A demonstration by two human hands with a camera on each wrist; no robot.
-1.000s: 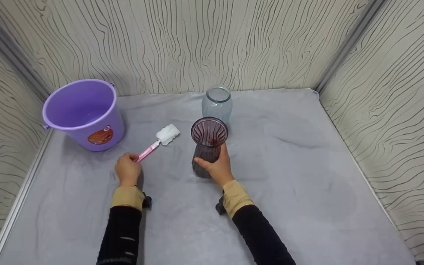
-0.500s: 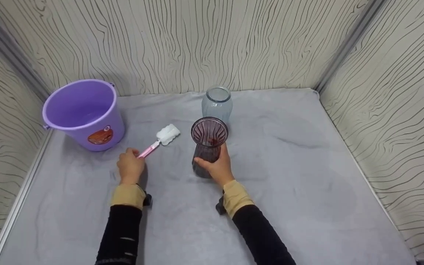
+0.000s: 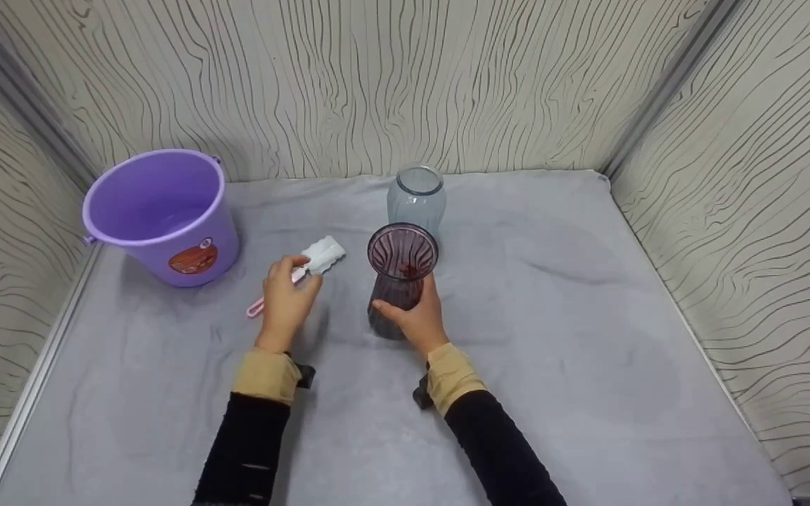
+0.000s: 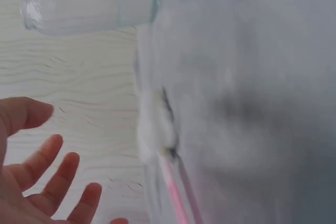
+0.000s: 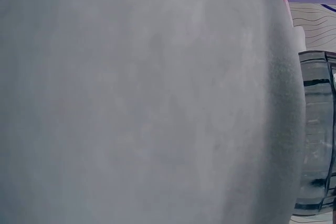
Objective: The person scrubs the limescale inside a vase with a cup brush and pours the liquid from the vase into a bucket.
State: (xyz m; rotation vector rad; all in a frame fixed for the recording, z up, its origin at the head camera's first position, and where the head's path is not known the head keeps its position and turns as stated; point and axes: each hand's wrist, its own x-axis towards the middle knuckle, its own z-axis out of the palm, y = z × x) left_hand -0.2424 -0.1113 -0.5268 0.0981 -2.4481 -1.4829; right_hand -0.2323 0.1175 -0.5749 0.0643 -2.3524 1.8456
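In the head view, a purple-tinted ribbed glass vase (image 3: 385, 289) stands upright on the cloth. My right hand (image 3: 422, 318) grips its side, thumb at the front. A cleaning brush with a white sponge head (image 3: 326, 254) and pink handle lies on the cloth left of the vase. Over its handle is my left hand (image 3: 288, 299), covering part of it. The left wrist view shows the fingers (image 4: 58, 182) spread and apart from the brush (image 4: 156, 132). Only the vase's base (image 5: 317, 135) appears in the right wrist view; the right hand is mostly out of it.
Behind the purple vase stands a pale blue glass vase (image 3: 412, 205). A purple bucket (image 3: 155, 254) with a red-brown sticker stands at the back left. A grey cloth (image 3: 553, 351) covers the table, with patterned panels (image 3: 517, 84) at the back and sides.
My left hand has left the end of the brush handle and moved right and forward, over the handle near the sponge head. The right hand and purple vase have stayed in place.
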